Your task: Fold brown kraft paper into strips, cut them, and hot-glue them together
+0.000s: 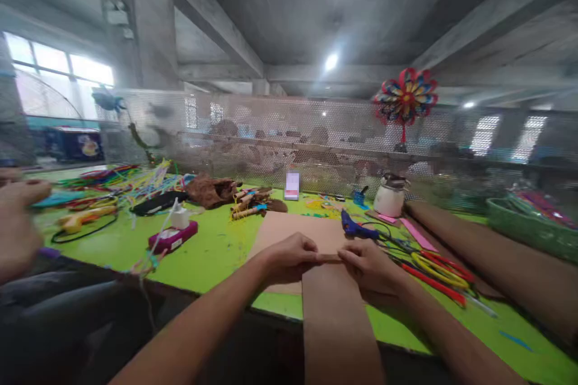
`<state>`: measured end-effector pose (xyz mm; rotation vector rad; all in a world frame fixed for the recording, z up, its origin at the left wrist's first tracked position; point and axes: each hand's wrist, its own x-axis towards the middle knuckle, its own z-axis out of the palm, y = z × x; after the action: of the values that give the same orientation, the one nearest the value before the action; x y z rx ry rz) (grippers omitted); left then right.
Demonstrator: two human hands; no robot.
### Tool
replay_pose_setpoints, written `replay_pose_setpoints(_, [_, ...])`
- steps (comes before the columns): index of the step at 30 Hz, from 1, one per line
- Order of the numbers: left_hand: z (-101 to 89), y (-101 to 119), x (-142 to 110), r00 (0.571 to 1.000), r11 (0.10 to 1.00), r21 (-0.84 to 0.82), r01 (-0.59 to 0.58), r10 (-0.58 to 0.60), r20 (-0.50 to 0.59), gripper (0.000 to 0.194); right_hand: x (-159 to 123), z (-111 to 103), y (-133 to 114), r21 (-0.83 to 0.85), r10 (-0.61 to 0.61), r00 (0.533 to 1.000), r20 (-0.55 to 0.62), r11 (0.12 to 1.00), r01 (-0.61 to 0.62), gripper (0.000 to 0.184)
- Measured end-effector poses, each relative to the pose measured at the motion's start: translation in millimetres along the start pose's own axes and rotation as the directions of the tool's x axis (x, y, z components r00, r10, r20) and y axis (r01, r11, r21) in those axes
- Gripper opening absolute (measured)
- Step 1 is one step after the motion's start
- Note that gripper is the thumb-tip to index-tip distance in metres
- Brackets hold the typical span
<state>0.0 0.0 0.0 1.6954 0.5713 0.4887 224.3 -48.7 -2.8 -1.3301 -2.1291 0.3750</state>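
A long strip of brown paper (pixel 336 325) runs over the table's front edge toward me. Its far end is folded or rolled into a narrow band between my two hands. My left hand (pixel 293 254) pinches the left end of that band, thumb and fingers closed. At the right end my right hand (pixel 368 261) pinches it the same way. Beneath both hands a flat brown sheet (pixel 289 225) lies on the green tabletop. A blue glue gun (pixel 359 227) rests just beyond my right hand.
Red and yellow pliers or cutters (pixel 438 274) lie to the right, beside a brown roll (pixel 487 252) and a green basket (pixel 533 225). A purple power strip (pixel 174 237) sits to the left. Another person's hand (pixel 20 222) is at far left. A white jug (pixel 389 197) stands behind.
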Motion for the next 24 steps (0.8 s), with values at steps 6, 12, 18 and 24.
replay_pose_setpoints(6, [-11.4,4,12,0.999,0.969,0.244,-0.027,0.021,0.030,0.044,-1,-4,0,0.141,-0.002,0.997,0.076,0.990,-0.009,0.032])
replay_pose_setpoints(12, [-14.9,-4,16,0.991,0.974,0.206,-0.094,0.071,0.117,0.042,2,6,7,0.416,0.114,0.990,0.081,0.899,-0.137,0.034])
replay_pose_setpoints(18, [-14.7,-2,14,0.997,0.988,0.154,-0.035,0.023,0.076,0.047,3,6,14,0.489,0.139,0.990,-0.010,0.864,-0.116,0.036])
replay_pose_setpoints(24, [-10.7,9,6,0.997,0.998,0.020,-0.056,0.055,0.051,0.045,5,-3,14,0.714,0.163,0.985,-0.050,0.696,-0.079,0.037])
